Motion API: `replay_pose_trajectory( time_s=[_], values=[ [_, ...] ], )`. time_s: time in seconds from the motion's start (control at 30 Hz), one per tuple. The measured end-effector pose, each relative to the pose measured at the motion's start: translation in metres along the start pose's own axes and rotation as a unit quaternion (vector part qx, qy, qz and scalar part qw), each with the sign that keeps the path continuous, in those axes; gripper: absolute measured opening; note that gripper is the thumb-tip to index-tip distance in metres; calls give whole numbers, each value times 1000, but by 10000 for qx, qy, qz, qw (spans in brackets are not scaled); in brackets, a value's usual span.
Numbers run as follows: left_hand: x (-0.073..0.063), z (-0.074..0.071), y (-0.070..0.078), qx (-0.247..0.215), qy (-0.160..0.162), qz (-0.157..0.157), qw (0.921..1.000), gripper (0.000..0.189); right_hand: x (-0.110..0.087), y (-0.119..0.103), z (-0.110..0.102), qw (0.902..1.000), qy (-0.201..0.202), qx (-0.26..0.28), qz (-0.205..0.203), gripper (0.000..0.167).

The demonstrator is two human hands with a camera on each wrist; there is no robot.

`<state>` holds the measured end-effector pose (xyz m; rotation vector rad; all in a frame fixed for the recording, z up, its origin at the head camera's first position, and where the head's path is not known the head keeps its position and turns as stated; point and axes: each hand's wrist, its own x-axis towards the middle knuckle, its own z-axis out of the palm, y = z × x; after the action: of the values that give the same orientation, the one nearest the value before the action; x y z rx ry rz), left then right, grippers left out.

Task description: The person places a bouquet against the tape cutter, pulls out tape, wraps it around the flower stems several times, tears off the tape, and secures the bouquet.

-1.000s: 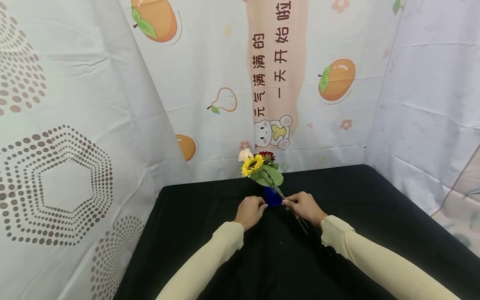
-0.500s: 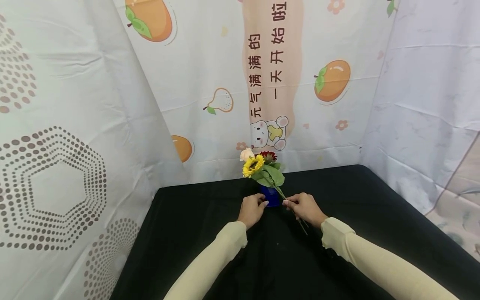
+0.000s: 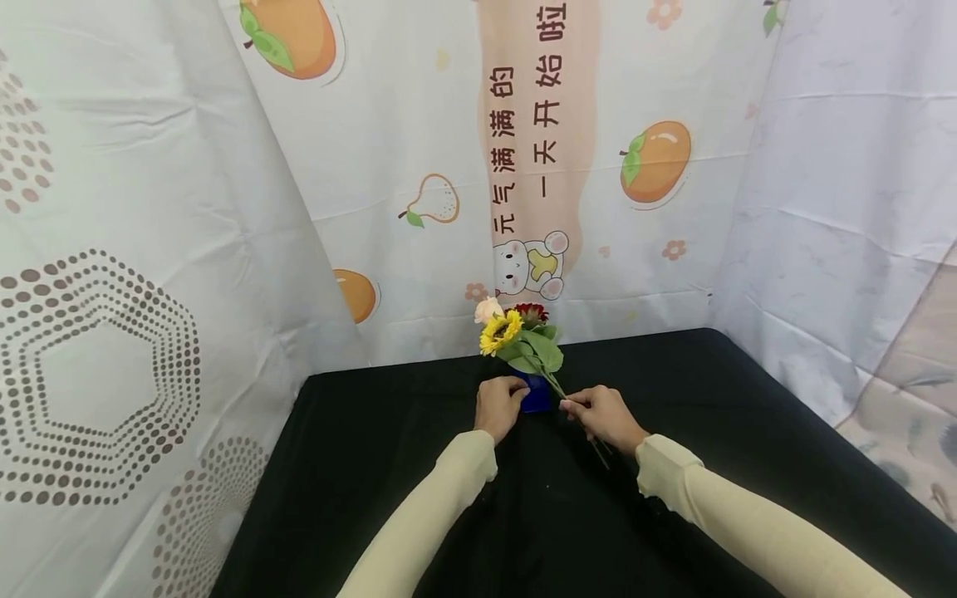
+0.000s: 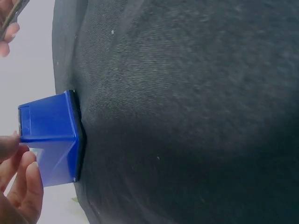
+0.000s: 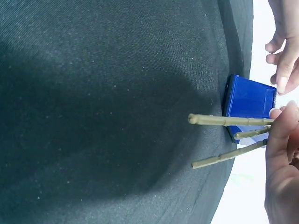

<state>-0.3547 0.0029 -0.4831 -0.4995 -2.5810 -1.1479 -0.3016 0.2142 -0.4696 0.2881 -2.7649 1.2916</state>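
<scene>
My left hand (image 3: 497, 407) is at the upper left of a blue square container (image 3: 536, 397), which stands upright on the black cloth. In the left wrist view, its thumb and fingers pinch the container (image 4: 51, 121) at a corner of the rim. My right hand (image 3: 604, 415) holds a small bunch of artificial flowers by the stems (image 5: 229, 121), tilted to the left, to the right of the container. A yellow sunflower (image 3: 499, 333), a pale pink rose (image 3: 489, 310) and a dark red flower (image 3: 532, 312) top the bunch, with green leaves (image 3: 544, 352) below. Their cut ends point down past my right fingers.
Black cloth (image 3: 374, 473) covers the table. Behind it hangs a printed curtain (image 3: 434, 274) with fruit and lettering, and a dotted white curtain (image 3: 247, 208) lines the left side. Another pale curtain (image 3: 837, 216) closes off the right.
My left hand has loosened its fingers, then moved up to the container's upper left rim. My right hand keeps the flowers in nearly the same place. The whole view has drifted slightly.
</scene>
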Motion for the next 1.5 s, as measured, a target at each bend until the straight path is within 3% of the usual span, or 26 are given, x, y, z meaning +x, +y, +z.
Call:
replay_pose_trajectory(
  time_s=[0.43, 0.87, 1.5],
  values=[
    [12, 0, -2, 207, -200, -14, 9996, 6, 1, 3, 3, 10000, -24, 33, -35, 24],
    [11, 2, -1, 369, -263, 251, 9987, 7, 0, 1, -4, 10000, 24, 56, -50, 24],
    [15, 4, -4, 383, -233, 40, 9990, 6, -7, 24, -30, 9992, 340, -46, 186, 30]
  ],
)
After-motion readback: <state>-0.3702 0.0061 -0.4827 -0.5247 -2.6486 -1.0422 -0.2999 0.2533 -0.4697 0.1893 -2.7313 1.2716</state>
